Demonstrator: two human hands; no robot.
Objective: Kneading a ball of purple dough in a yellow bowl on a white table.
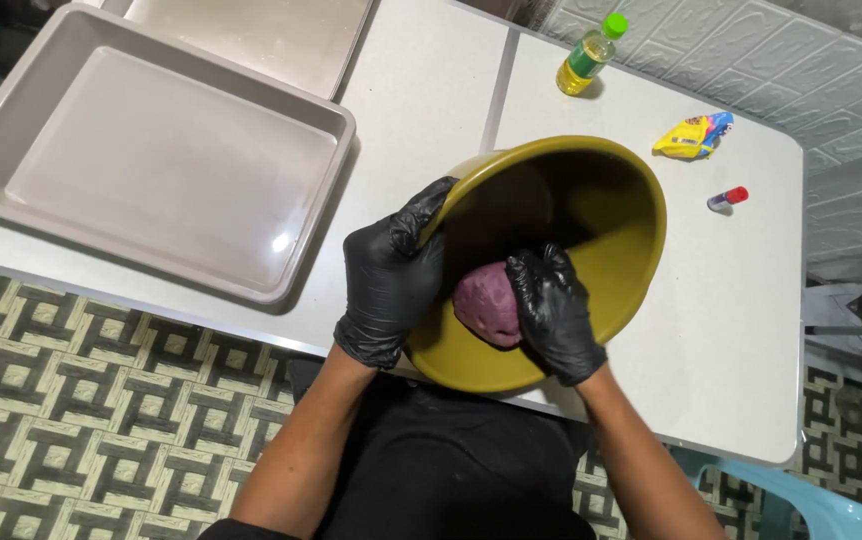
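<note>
Both hands, left (389,285) and right (554,310), wear glossy black gloves; forearms bare, clothing black.

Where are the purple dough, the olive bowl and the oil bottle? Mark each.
purple dough (483,303): head view, bare left side.
olive bowl (619,215): head view, inner wall.
oil bottle (583,64): head view, middle of body.

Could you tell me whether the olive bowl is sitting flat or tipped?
Tipped: the olive bowl leans toward the person, its rim gripped by the left hand.

White surface (431,90) with trays and small items

A large beige tray (151,150) lies at left, a second tray (251,35) beyond it; a bottle (585,58) of yellow liquid, a yellow packet (693,135) and a small red-capped vial (728,198) sit far right.
</note>
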